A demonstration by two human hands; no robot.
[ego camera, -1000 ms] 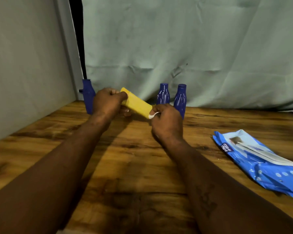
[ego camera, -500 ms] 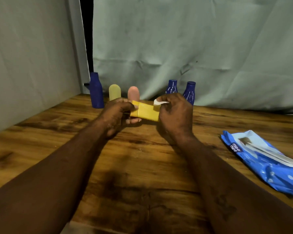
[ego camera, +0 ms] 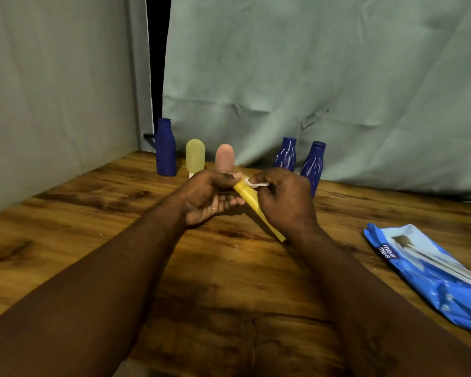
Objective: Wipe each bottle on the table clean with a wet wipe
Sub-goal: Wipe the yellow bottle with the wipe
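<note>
A yellow bottle [ego camera: 249, 198] is held above the wooden table [ego camera: 93, 240], tilted with its far end up and its near end poking out below my right wrist. My left hand [ego camera: 207, 197] grips its far end with thumb and fingers. My right hand [ego camera: 283, 200] pinches a small white wet wipe [ego camera: 254, 184] against the bottle's top. Along the back stand a dark blue bottle [ego camera: 165, 148], a pale yellow bottle [ego camera: 195, 157], a pink bottle [ego camera: 224, 157] and two more blue bottles [ego camera: 285, 154] [ego camera: 313, 164].
A blue pack of wet wipes [ego camera: 430, 270] lies on the table at the right, its flap lifted. A grey-green cloth backdrop [ego camera: 310, 77] hangs behind the bottles and a cloth wall [ego camera: 52, 91] closes the left side.
The yellow bottle has turned from lying crosswise between my hands to pointing away from me. My right hand has slid the wipe to its far end. The view has tilted down a little.
</note>
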